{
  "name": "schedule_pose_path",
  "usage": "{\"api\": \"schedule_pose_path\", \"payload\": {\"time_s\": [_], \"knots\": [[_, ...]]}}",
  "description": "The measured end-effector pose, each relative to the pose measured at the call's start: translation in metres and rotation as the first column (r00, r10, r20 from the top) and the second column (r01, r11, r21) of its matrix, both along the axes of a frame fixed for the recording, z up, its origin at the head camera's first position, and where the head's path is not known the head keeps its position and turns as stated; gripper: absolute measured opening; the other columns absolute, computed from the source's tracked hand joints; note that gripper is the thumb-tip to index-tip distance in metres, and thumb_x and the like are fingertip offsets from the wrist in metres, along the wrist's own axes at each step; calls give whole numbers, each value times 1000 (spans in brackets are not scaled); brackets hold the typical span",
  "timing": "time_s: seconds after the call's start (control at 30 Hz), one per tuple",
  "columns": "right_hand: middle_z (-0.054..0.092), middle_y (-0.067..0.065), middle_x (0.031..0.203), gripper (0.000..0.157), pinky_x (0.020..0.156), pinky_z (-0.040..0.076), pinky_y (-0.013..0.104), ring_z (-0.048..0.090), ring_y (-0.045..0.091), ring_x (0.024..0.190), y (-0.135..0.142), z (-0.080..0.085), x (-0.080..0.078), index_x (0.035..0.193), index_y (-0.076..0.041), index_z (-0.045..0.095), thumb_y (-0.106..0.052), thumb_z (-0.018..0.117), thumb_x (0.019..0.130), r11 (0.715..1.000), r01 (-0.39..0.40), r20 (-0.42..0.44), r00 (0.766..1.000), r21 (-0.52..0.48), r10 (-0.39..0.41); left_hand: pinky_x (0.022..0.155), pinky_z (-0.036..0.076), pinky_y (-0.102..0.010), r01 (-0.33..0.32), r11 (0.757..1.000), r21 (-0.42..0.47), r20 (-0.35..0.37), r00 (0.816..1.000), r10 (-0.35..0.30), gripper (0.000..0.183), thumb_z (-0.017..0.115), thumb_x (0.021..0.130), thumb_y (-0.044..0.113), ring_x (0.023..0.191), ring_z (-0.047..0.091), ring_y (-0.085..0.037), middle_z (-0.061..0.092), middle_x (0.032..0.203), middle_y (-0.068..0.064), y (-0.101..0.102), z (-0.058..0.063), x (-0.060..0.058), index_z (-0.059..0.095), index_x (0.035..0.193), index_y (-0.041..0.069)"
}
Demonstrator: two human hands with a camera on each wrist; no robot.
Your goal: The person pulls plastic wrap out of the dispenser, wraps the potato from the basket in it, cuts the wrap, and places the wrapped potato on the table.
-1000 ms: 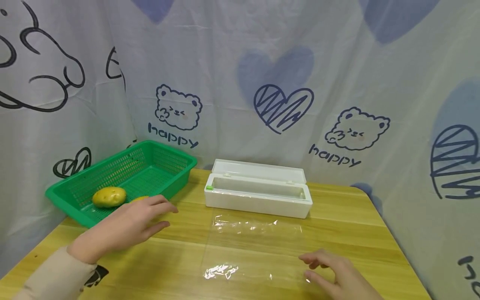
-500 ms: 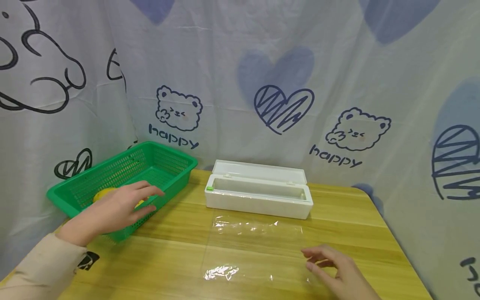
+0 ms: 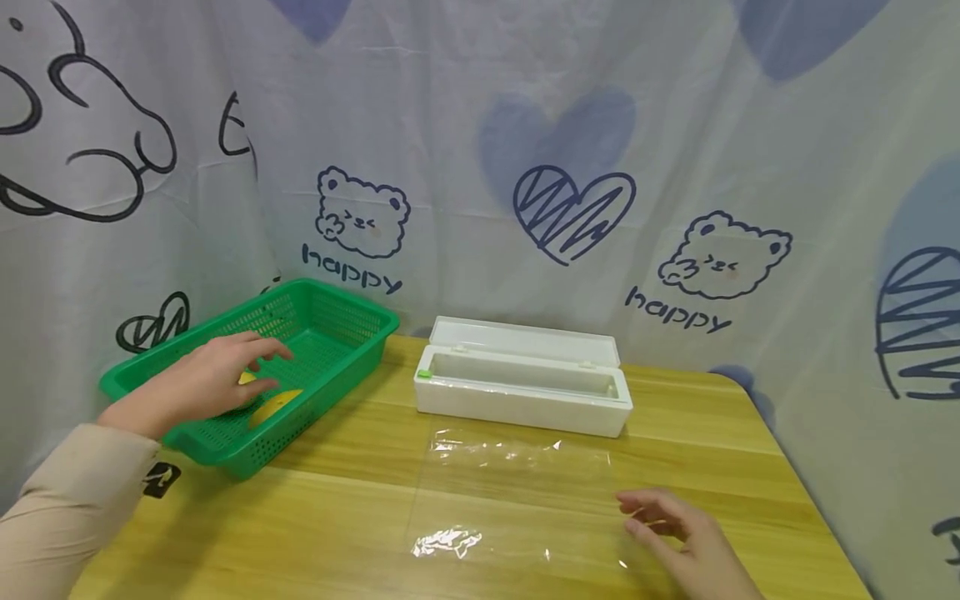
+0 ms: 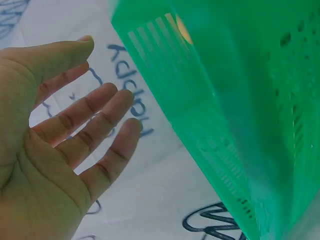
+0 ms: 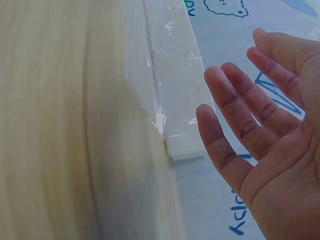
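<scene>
My left hand hovers over the near part of a green plastic basket, its fingers loosely bent and holding nothing. Beneath it lie yellow potatoes, one potato showing beside the thumb and another mostly hidden by the hand. In the left wrist view the palm and spread fingers appear beside the basket wall. My right hand holds nothing, with relaxed fingers, near the right edge of a clear plastic wrap sheet lying on the table. That hand's palm shows bare in the right wrist view.
A white cling film dispenser box, lid raised, stands at the back middle of the wooden table. A small green piece sits at its left end. Behind everything hangs a patterned curtain.
My left hand has moved left and slightly up, from the basket's near right side to over the potatoes. The right hand has barely shifted.
</scene>
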State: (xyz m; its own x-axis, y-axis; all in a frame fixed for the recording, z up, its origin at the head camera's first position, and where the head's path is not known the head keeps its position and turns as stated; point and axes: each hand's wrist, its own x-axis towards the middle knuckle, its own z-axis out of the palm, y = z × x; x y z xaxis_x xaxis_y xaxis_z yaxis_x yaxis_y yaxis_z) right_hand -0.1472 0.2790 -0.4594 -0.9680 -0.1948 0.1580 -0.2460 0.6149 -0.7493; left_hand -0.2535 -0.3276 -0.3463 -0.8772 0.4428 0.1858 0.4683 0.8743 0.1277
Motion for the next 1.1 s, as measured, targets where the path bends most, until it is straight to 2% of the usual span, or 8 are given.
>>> {"api": "schedule_pose_path", "payload": {"time_s": [0.23,0.5,0.67,0.77,0.9,1.1], "knots": [[79,5,117,22,78,61,24,71,0,92,4,-5,4,126,-14,75,-14,72,103,999,17,-117,993,-36,-21,88,61,-58,-32,999,-21,93,995,34,40,82,95,15,108,70,-40,70,121,-22,-17,4,-27,68,132,5],[79,5,116,21,76,61,24,72,1,91,6,-8,2,124,-14,75,-14,73,103,998,30,-107,994,-62,-36,85,61,-60,-68,997,-39,198,977,74,40,81,94,10,103,71,-47,70,122,-32,-28,7,-54,67,130,0],[80,4,114,21,76,61,24,72,1,91,7,-10,1,123,-14,76,-15,73,103,997,38,-96,994,-69,-45,88,60,-64,-89,995,-53,261,960,100,42,80,95,13,114,66,-56,67,126,-37,-36,1,-66,65,131,-2],[80,4,114,20,75,61,24,72,2,90,7,-10,2,123,-14,76,-15,73,103,996,38,-84,995,-78,-44,90,58,-67,-109,992,-64,309,943,123,44,80,95,14,121,61,-61,64,130,-41,-42,-3,-71,64,132,-4],[80,4,113,20,76,60,24,71,2,89,6,-8,2,123,-14,76,-16,73,103,995,54,-56,997,-78,-59,88,59,-65,-131,988,-77,357,922,150,47,80,95,15,121,59,-63,60,132,-44,-48,-6,-76,63,133,-6],[80,3,115,20,77,60,24,70,1,90,5,-6,1,123,-14,76,-19,73,104,994,78,-5,997,-74,-78,87,60,-61,-152,984,-91,398,900,176,50,80,93,14,118,59,-62,57,133,-46,-55,-9,-83,62,134,-8]]}}
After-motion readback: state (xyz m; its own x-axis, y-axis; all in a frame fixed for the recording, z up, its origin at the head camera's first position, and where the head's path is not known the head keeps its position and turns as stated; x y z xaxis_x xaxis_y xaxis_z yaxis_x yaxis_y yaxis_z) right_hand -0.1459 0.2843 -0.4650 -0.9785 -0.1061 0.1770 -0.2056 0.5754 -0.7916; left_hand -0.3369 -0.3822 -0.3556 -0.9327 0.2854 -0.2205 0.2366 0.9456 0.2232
